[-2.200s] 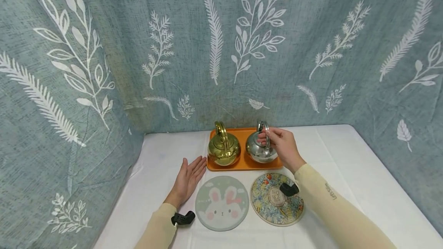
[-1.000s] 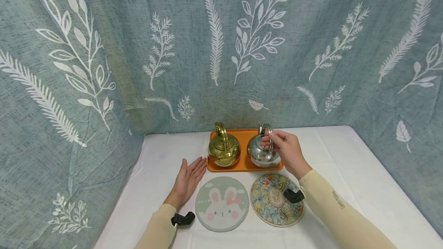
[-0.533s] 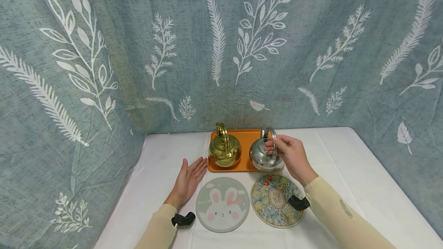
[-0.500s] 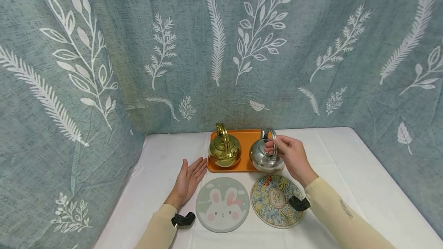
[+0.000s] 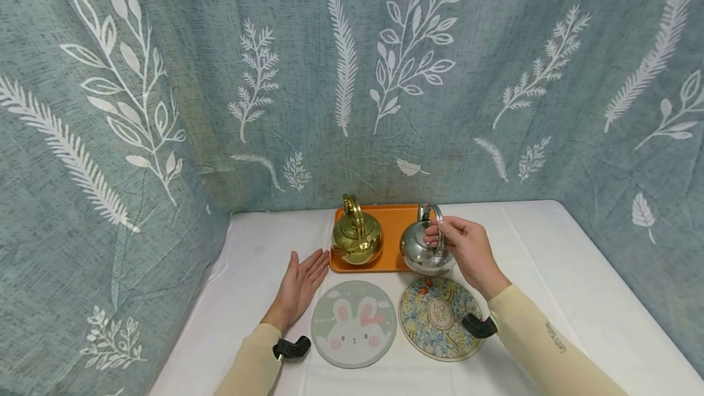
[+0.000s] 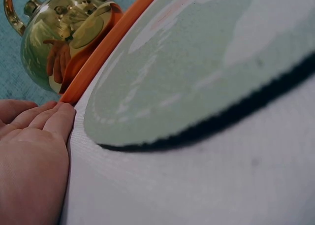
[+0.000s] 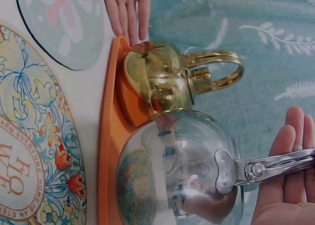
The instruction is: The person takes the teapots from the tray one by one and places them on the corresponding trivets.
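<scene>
A silver kettle (image 5: 426, 255) is at the right end of the orange tray (image 5: 392, 237), its body overlapping the tray's front rim in the head view. My right hand (image 5: 467, 251) grips its arched handle, fingers curled through it. In the right wrist view the handle (image 7: 280, 165) crosses the fingers; the kettle's base is out of sight. A gold kettle (image 5: 357, 240) stands upright on the tray's left half. My left hand (image 5: 299, 286) lies with straight fingers, its fingertips at the tray's left front corner, as the left wrist view also shows.
Two round mats lie on the white tablecloth (image 5: 511, 237) before the tray: a green rabbit mat (image 5: 354, 329) at left and a flowered mat (image 5: 440, 329) at right. A blue-green curtain (image 5: 308, 96) with white leaves hangs behind.
My right hand has brought the silver kettle towards me and slightly to the right, from well within the tray to its front rim. The left hand and gold kettle stay put.
</scene>
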Tool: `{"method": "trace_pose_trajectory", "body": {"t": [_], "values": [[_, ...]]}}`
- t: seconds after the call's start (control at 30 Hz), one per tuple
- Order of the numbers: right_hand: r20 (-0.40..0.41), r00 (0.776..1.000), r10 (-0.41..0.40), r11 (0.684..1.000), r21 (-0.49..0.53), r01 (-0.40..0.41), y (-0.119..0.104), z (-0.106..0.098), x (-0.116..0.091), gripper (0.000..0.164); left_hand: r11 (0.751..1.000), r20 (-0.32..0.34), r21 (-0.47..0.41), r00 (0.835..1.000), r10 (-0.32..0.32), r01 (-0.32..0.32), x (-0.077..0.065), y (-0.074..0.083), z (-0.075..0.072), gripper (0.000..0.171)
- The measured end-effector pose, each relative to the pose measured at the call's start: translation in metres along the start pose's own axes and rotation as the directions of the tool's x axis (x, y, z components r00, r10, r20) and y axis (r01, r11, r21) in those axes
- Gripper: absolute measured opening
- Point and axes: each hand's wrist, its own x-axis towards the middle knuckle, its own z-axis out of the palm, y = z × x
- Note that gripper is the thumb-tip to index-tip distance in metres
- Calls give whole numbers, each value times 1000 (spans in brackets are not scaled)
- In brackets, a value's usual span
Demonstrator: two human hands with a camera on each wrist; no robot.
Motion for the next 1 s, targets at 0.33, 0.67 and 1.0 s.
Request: {"method": "trace_pose_trajectory", "body": {"t": [0.33, 0.67, 1.0], "values": [[-1, 1000, 12, 1000, 15, -12, -3, 0, -11, 38, 1000, -2, -7, 1000, -7, 7, -1, -1, 0, 101], [-6, 1000, -2, 1000, 0, 2, -6, 0, -17, 40, 1000, -5, -15, 1000, -3, 3, 0, 1, 0, 100], [-8, 1000, -14, 1000, -5, 14, -5, -1, -27, 42, 1000, -13, -27, 1000, -17, 16, 0, 2, 1, 102]]}}
